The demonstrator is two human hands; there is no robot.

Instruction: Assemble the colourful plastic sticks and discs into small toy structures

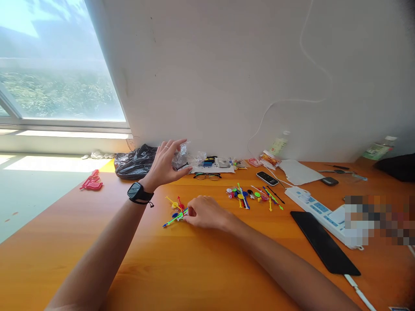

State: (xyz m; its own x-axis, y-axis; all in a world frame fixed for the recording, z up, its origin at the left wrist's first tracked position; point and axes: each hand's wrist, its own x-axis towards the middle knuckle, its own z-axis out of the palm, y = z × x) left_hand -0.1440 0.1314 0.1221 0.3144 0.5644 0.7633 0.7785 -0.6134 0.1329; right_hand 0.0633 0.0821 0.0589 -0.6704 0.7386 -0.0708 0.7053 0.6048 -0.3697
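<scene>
My right hand (205, 212) rests on the orange table (194, 268) with fingers curled, pinching a small cluster of coloured plastic sticks (175, 211), green, blue, yellow and red. My left hand (166, 165), with a black watch (138, 192) on the wrist, is raised above the table. Its fingers are spread beside a crumpled clear plastic bag (186, 159). A second pile of coloured sticks and discs (251, 196) lies to the right of my right hand.
A black plastic bag (134, 163), glasses (207, 176), a remote (267, 178), papers and bottles line the wall. A white power strip (319, 211) and a black phone (324, 246) lie at right. A red toy (92, 182) sits near the table's left edge.
</scene>
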